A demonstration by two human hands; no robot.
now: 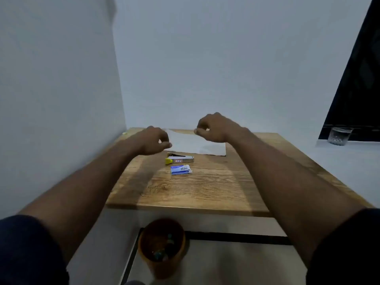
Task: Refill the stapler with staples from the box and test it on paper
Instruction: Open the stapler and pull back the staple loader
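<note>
A white sheet of paper (pixel 197 144) lies at the far side of the wooden table (pixel 205 188). My left hand (pixel 153 140) is curled, its fingertips pinched at the paper's left edge. My right hand (pixel 213 128) is curled too and pinches the paper's far edge, which looks slightly lifted. Just in front of the paper lies the metal stapler (pixel 181 158) with a yellow end, on its side. A small blue and white staple box (pixel 181 169), one flap open, sits a little nearer to me. Neither hand touches the stapler or the box.
White walls close in the table on the left and at the back. A clear glass (pixel 339 135) stands on a white ledge at the right. Below the table's near edge stands a brown round pot (pixel 161 245) with small items inside.
</note>
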